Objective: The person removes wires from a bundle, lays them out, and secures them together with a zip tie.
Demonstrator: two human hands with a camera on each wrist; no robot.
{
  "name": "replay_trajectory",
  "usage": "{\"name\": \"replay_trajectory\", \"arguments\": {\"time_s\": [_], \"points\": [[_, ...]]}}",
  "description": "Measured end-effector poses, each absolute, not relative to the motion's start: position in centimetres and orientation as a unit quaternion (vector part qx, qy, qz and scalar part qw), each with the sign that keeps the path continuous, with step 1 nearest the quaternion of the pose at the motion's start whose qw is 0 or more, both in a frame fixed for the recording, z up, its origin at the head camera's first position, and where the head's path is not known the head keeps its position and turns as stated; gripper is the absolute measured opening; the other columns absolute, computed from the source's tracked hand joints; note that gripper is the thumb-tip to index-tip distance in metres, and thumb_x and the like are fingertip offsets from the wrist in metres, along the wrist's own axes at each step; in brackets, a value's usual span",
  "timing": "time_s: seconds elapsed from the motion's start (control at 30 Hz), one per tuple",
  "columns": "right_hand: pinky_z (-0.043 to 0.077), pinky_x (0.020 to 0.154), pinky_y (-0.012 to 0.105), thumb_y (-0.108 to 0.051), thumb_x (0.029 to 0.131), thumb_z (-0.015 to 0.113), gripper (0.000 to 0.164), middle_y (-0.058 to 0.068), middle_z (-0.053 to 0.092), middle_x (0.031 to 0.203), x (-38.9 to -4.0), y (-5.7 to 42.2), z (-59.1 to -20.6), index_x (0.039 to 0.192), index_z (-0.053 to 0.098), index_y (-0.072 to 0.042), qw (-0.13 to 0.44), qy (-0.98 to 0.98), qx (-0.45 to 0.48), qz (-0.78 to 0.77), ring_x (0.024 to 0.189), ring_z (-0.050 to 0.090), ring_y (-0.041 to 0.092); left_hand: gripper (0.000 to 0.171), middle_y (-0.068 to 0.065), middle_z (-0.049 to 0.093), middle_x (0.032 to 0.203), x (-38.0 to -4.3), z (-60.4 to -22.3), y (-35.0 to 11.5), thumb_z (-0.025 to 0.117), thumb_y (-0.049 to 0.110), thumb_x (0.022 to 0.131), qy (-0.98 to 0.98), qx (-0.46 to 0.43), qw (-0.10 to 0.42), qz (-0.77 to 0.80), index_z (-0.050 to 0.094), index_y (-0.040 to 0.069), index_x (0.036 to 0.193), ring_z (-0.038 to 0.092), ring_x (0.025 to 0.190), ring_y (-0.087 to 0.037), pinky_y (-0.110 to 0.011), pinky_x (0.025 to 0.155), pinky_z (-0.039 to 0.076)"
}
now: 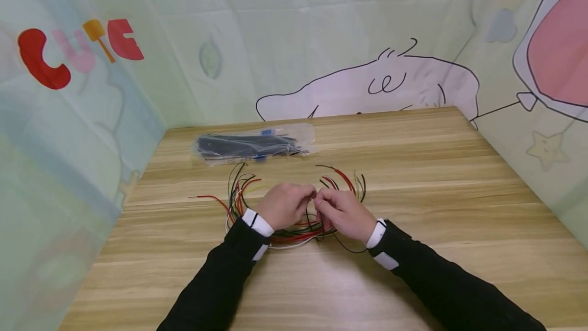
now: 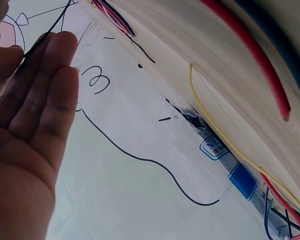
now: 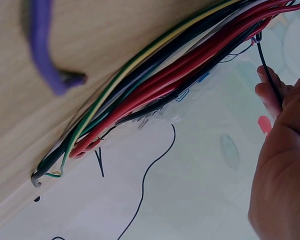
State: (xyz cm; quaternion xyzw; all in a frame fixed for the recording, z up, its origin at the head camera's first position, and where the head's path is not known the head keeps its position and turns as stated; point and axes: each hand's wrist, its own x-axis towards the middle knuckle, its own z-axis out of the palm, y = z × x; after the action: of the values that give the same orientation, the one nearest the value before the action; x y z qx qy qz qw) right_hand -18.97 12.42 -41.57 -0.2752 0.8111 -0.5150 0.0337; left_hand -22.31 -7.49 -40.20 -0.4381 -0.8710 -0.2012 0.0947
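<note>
A curved bundle of red, black, green, yellow and white wires (image 1: 294, 239) lies on the table beneath both hands. A thin black cable tie (image 3: 263, 59) rises from around the bundle toward the fingers. My left hand (image 1: 283, 206) pinches a thin end of it between thumb and fingers, seen closely in the left wrist view. Meeting it at the fingertips, my right hand (image 1: 345, 214) has curled fingers and pinches the black tie just above the wires. The exact spot where the tie's ends meet is hidden by the fingers.
Behind the hands lies a clear plastic bag (image 1: 250, 144) full of black cable ties. Loose wire ends fan out on both sides, including a red wire (image 1: 209, 197) on the left. A printed cloth (image 1: 294, 29) stands around the wooden table (image 1: 436, 178).
</note>
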Motion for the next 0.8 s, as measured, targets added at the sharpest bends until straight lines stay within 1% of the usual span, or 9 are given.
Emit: {"name": "replay_trajectory", "arguments": {"time_s": [0.1, 0.2, 0.3, 0.43, 0.5, 0.6, 0.73, 0.8], "points": [[0.048, 0.055, 0.027, -0.008, 0.108, 0.052, 0.026, 0.012, 0.066, 0.072, -19.02, 12.43, -41.62, 0.085, 0.063, -0.003, 0.033, 0.815, -0.277, -0.508, 0.058, 0.063, 0.025, 0.007, -0.001, 0.068, 0.077, -22.31, -40.25, -7.52, 0.065, 0.003, 0.098, -0.869, -0.441, 0.096, -0.205, 0.070, 0.008, 0.096, 0.058, 0.063, -0.011, -0.029, 0.064, 0.051], [0.047, 0.054, 0.027, -0.010, 0.108, 0.052, 0.026, 0.011, 0.066, 0.071, -19.02, 12.42, -41.62, 0.085, 0.063, -0.003, 0.028, 0.814, -0.280, -0.507, 0.057, 0.062, 0.022, 0.006, 0.002, 0.061, 0.072, -22.30, -40.25, -7.49, 0.065, 0.006, 0.097, -0.867, -0.441, 0.094, -0.213, 0.068, 0.009, 0.093, 0.052, 0.059, -0.010, -0.026, 0.060, 0.045], [0.048, 0.053, 0.027, -0.010, 0.108, 0.052, 0.026, 0.013, 0.067, 0.073, -19.00, 12.42, -41.55, 0.085, 0.062, -0.003, 0.023, 0.806, -0.283, -0.519, 0.056, 0.062, 0.022, 0.011, 0.004, 0.053, 0.067, -22.29, -40.22, -7.46, 0.063, 0.009, 0.100, -0.867, -0.437, 0.095, -0.220, 0.066, 0.010, 0.089, 0.046, 0.056, -0.010, -0.025, 0.056, 0.040], [0.049, 0.052, 0.028, -0.008, 0.108, 0.052, 0.026, 0.016, 0.067, 0.074, -19.01, 12.42, -41.52, 0.085, 0.062, -0.006, 0.019, 0.796, -0.284, -0.534, 0.055, 0.062, 0.020, 0.019, 0.005, 0.046, 0.063, -22.34, -40.27, -7.42, 0.059, 0.011, 0.103, -0.868, -0.432, 0.100, -0.221, 0.063, 0.010, 0.085, 0.043, 0.054, -0.010, -0.025, 0.055, 0.037], [0.049, 0.052, 0.028, -0.008, 0.108, 0.052, 0.026, 0.016, 0.067, 0.074, -18.99, 12.40, -41.50, 0.084, 0.062, -0.008, 0.018, 0.796, -0.284, -0.534, 0.055, 0.061, 0.018, 0.020, 0.004, 0.047, 0.064, -22.36, -40.31, -7.41, 0.058, 0.011, 0.104, -0.870, -0.432, 0.102, -0.216, 0.064, 0.010, 0.085, 0.044, 0.055, -0.010, -0.025, 0.056, 0.038], [0.048, 0.053, 0.027, -0.009, 0.108, 0.053, 0.026, 0.012, 0.066, 0.071, -19.04, 12.42, -41.53, 0.084, 0.063, -0.008, 0.020, 0.800, -0.285, -0.527, 0.056, 0.061, 0.017, 0.016, 0.003, 0.056, 0.068, -22.31, -40.26, -7.37, 0.059, 0.011, 0.103, -0.872, -0.435, 0.110, -0.198, 0.067, 0.009, 0.089, 0.050, 0.058, -0.011, -0.027, 0.059, 0.044], [0.045, 0.054, 0.026, -0.010, 0.108, 0.054, 0.025, 0.003, 0.063, 0.064, -18.97, 12.48, -41.52, 0.084, 0.063, -0.006, 0.023, 0.808, -0.287, -0.515, 0.057, 0.062, 0.024, 0.010, 0.000, 0.067, 0.078, -22.11, -40.10, -7.28, 0.063, 0.011, 0.102, -0.874, -0.442, 0.129, -0.158, 0.071, 0.009, 0.097, 0.060, 0.065, -0.013, -0.031, 0.064, 0.052], [0.044, 0.053, 0.026, -0.010, 0.107, 0.054, 0.024, 0.000, 0.061, 0.062, -18.92, 12.53, -41.56, 0.085, 0.063, -0.005, 0.021, 0.810, -0.290, -0.510, 0.057, 0.063, 0.027, 0.008, -0.002, 0.069, 0.080, -22.01, -40.05, -7.22, 0.064, 0.011, 0.101, -0.872, -0.447, 0.137, -0.143, 0.071, 0.008, 0.099, 0.062, 0.066, -0.014, -0.032, 0.065, 0.053]]}}
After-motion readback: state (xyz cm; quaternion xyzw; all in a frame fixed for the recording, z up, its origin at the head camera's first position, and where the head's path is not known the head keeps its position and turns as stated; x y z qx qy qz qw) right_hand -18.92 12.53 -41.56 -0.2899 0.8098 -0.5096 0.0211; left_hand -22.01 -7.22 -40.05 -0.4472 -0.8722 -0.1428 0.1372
